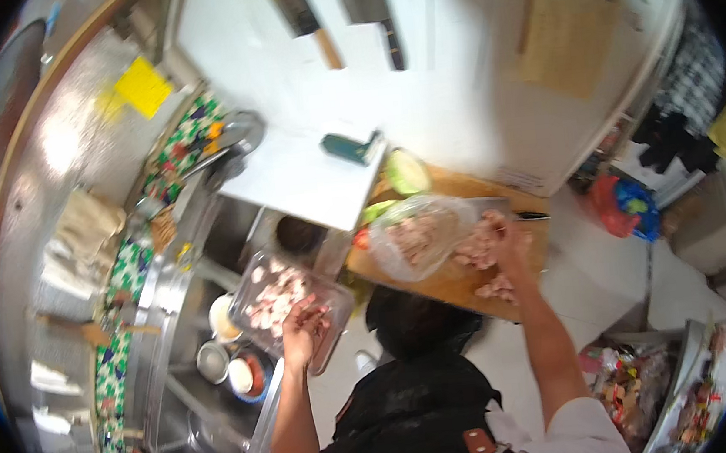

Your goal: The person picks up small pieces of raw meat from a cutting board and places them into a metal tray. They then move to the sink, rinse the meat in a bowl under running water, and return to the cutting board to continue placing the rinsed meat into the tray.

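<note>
My left hand [304, 330] is over a clear plastic tray [337, 294] of cut pale-pink meat pieces [278, 295]. Its fingers are spread among the pieces near the tray's front side, with no clear grip on any. On a wooden cutting board [434, 285], my right hand [510, 242] reaches into a pile of raw meat pieces [479, 241]. Blur hides whether its fingers hold any. Left of that pile sits a clear plastic bag [418, 237] with more meat inside. A smaller heap of meat [497, 289] lies near the board's front edge.
Behind the bag is a cut green vegetable [407, 171]; a dark blade tip or handle [532, 215] shows at the board's right. Two cleavers [296, 10] [368, 3] hang on the white wall. At left, bowls [224, 318] stand by a steel sink [190, 400]. A rubbish bin [640, 383] stands lower right.
</note>
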A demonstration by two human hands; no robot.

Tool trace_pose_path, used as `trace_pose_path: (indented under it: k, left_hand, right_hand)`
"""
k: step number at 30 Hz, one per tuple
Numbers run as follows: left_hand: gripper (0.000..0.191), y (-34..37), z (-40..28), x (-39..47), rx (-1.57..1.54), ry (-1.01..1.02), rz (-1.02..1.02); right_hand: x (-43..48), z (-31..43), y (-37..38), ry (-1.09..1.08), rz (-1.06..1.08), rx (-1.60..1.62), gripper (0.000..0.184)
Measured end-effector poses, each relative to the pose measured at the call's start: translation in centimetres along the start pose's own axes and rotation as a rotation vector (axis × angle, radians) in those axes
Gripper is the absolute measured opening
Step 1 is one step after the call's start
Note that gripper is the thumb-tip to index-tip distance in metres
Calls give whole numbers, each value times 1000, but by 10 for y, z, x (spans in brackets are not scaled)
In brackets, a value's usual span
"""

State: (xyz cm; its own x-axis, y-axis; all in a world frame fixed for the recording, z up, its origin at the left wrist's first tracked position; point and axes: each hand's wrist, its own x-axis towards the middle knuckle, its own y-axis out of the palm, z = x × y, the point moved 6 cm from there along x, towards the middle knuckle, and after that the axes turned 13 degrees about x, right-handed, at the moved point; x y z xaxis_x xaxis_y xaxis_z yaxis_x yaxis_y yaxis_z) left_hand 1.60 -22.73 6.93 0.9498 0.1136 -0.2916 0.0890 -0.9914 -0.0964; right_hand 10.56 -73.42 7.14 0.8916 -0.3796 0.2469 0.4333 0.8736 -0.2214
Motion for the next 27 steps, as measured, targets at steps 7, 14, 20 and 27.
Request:
trace_pose_path:
  k: [7, 14, 20, 27]
  left_hand:
    - [15, -122, 30, -19, 545, 82, -351]
    - [48, -63, 48, -9, 793, 128, -175]
    - [13, -67, 53, -4, 948, 133, -234]
    - [11, -51, 45, -14, -45, -63, -49]
  right_hand:
    - [21, -27, 7, -1, 389, -728, 25]
    - [-17, 41, 48, -359, 186, -367, 33]
    - [-69, 93, 99, -244, 392, -166, 29]
    - [-145, 126, 162, 97, 739, 278, 24]
